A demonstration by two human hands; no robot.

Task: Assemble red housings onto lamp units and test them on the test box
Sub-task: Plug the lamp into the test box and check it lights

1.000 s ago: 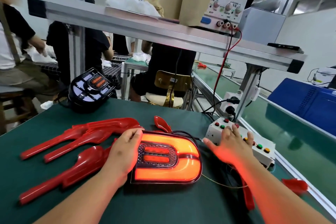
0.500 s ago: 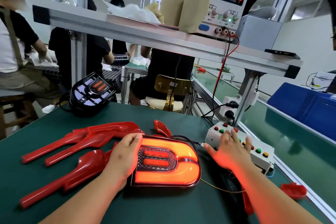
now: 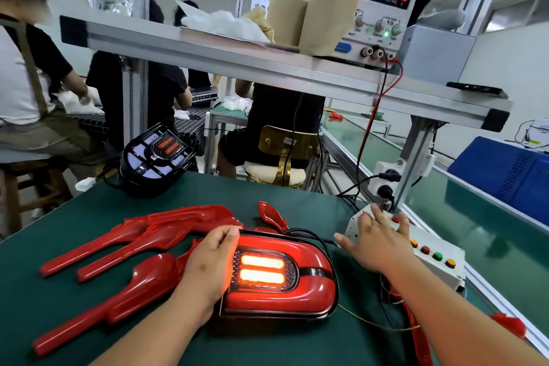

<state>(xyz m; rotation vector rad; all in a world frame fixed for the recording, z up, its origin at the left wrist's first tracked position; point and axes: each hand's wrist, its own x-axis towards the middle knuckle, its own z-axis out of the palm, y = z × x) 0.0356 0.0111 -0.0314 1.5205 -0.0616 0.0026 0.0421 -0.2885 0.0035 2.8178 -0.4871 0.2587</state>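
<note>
On the test box (image 3: pixel 439 273), right fingers (image 3: pixel 376 215) spread; left fingers (image 3: pixel 228 233) curled round lamp unit (image 3: pixel 309 291).

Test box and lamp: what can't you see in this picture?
Head view:
- Pressed button: the right hand covers the far end of the test box.
- Green number on the power supply: cardboard hides part.
- Left edge of the lamp: under the left hand.
</note>
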